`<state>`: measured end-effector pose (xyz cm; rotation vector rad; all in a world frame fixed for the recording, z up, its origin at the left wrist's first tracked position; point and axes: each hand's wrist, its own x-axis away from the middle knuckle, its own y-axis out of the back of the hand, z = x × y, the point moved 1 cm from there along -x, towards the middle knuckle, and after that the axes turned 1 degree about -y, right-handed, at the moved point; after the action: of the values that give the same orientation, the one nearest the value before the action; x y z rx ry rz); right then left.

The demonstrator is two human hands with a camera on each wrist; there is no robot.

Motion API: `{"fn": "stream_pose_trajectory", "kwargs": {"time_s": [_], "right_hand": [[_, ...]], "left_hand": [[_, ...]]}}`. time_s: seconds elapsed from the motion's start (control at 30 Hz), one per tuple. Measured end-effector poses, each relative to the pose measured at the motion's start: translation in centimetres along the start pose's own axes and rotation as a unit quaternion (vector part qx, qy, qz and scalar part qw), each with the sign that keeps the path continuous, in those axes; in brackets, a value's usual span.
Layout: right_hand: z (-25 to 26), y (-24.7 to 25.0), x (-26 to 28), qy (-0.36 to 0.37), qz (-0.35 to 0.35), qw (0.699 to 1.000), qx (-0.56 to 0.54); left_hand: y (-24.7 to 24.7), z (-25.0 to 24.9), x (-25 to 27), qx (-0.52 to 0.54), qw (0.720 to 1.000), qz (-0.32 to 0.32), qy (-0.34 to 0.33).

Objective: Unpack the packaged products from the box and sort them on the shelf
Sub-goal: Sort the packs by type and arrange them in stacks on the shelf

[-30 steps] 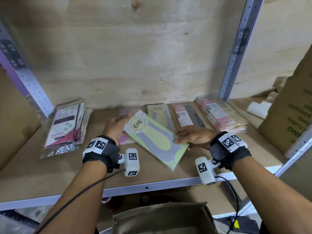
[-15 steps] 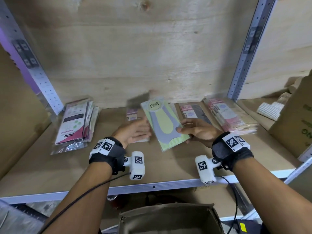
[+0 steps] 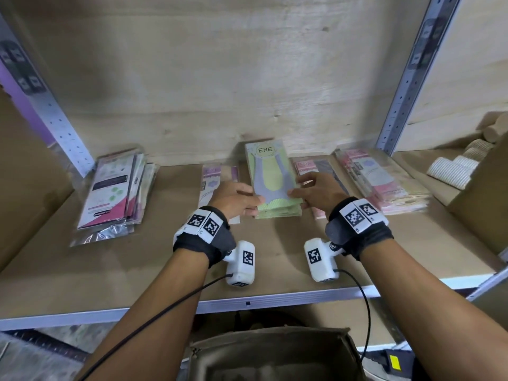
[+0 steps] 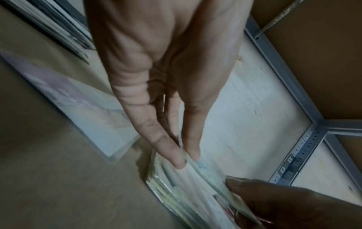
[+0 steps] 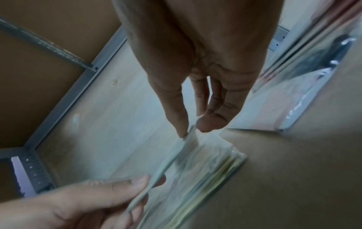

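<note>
A green ENE sock packet [image 3: 270, 174] lies lengthwise on top of a stack of like green packets [image 3: 277, 213] at the middle back of the wooden shelf [image 3: 137, 265]. My left hand [image 3: 236, 199] pinches its left edge near the front, thumb and finger on either face [image 4: 186, 159]. My right hand [image 3: 313, 191] pinches the right edge [image 5: 192, 130]. In the right wrist view the packet [image 5: 172, 161] sits slightly raised above the stack, held from both sides.
A purple packet [image 3: 217, 180] lies left of the green stack, a pink one [image 3: 321, 166] right of it, then a pink stack [image 3: 384, 180]. A leaning pile of packets [image 3: 115, 193] is far left. An open cardboard box [image 3: 275, 353] stands below the shelf edge, another carton [image 3: 489, 193] at right.
The green packet has turned from a diagonal to straight and moved back onto the green stack. Both hands went forward with it, each holding one side.
</note>
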<state>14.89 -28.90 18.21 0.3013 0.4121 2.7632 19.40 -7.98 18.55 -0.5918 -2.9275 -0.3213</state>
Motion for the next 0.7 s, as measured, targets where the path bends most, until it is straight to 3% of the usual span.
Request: {"fn": "stream_pose_trajectory", "kwargs": {"time_s": [0.2, 0.7], "right_hand": [[0.2, -0.1, -0.5, 0.003, -0.043, 0.992, 0.12], [0.7, -0.4, 0.1, -0.024, -0.02, 0.974, 0.224]], "left_hand": [[-0.1, -0.2, -1.3, -0.058, 0.997, -0.059, 0.007], [-0.6, -0.4, -1.1, -0.071, 0.995, -0.024, 0.062]]}}
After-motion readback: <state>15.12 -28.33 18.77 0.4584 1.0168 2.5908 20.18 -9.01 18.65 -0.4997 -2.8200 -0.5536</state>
